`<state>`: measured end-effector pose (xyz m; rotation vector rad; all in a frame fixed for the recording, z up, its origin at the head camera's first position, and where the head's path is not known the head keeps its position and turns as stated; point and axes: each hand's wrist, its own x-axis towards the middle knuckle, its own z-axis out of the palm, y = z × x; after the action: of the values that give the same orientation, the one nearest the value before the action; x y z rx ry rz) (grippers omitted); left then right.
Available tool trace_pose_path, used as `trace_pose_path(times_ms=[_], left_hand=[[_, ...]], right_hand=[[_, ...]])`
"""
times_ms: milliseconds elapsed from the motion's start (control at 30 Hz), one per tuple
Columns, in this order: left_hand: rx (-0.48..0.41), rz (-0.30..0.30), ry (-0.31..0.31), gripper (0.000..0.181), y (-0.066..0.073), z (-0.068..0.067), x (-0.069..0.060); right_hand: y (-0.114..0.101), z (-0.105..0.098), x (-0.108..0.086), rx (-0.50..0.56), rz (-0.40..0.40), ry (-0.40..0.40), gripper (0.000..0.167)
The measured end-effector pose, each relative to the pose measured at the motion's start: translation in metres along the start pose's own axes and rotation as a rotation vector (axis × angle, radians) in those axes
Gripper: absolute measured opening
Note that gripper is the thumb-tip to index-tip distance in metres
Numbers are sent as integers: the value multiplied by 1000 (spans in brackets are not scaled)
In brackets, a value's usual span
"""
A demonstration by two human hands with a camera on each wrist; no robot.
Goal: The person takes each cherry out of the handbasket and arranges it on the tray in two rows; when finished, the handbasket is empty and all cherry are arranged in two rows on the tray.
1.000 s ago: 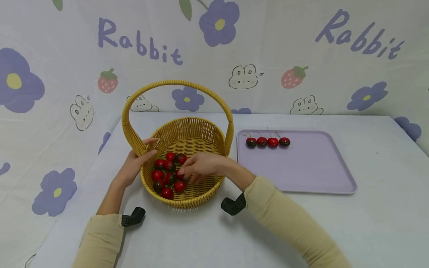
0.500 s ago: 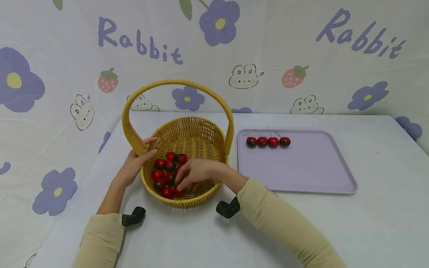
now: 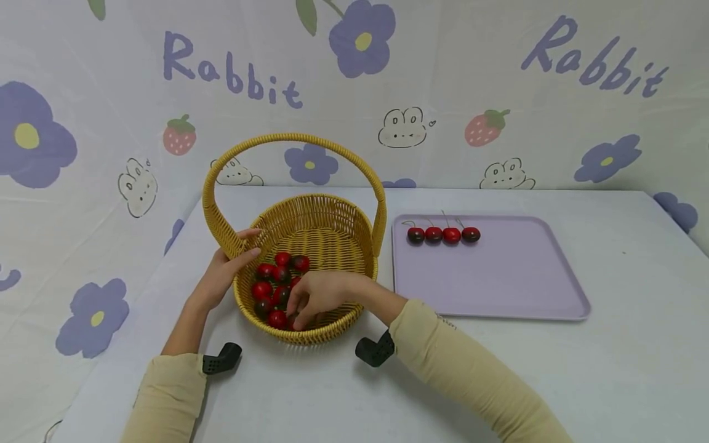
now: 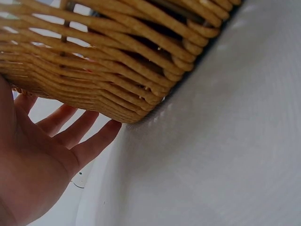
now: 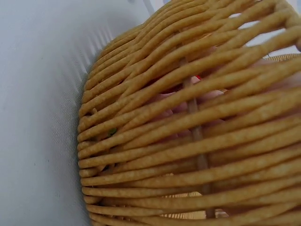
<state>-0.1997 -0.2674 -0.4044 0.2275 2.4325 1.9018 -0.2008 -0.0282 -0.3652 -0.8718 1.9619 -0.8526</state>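
Observation:
In the head view, my left hand (image 3: 217, 275) grips the side of a yellow wicker basket (image 3: 332, 211) by the foot of its handle, thumb over the rim. The left wrist view shows the fingers (image 4: 96, 143) against the outside of the weave. Several dark red cherries (image 3: 261, 290) lie in the basket's left part. My right hand (image 3: 324, 291) reaches down among them with bent fingers and pinches one cherry (image 3: 291, 320) near the front wall, mostly hidden by the fingertips. Only bits of red and skin show through the weave in the right wrist view.
To the right of the basket lies a lilac tray (image 3: 487, 280), with a row of several stemmed cherries (image 3: 451, 235) along its back left edge. A white cloth (image 3: 310, 394) covers the table. The tall basket handle (image 3: 293, 138) arches over the opening.
My right hand has moved from the middle of the cherries toward the basket's front, its fingers closing round a cherry there. The left hand, basket and tray have stayed put.

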Motion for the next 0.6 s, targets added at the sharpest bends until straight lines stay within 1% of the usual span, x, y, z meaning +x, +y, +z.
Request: trace_pose_path(times_ms=[133,200,300,400,467,600], left_hand=[[1,2,-3,52,0,1,0],[1,2,-3,51,0,1,0],[-1,0,-4,51,0,1,0],[-3,-3,-2,52,1,0,0],[-4,-3,-2,52,0,0,1],[-5,3,-3,51,-1,-1,0]], right_hand=[[4,-6,-4,-2,-44,-11,25],[5,-11,-7,15,-69,-13,26],[7,-18,-13,102,-99,-17,26],[8,-24,-18,197,-121,-25,30],[9,-28,-21,227,-136,-23,33],[12,-34,-29,264,-156,4,32]])
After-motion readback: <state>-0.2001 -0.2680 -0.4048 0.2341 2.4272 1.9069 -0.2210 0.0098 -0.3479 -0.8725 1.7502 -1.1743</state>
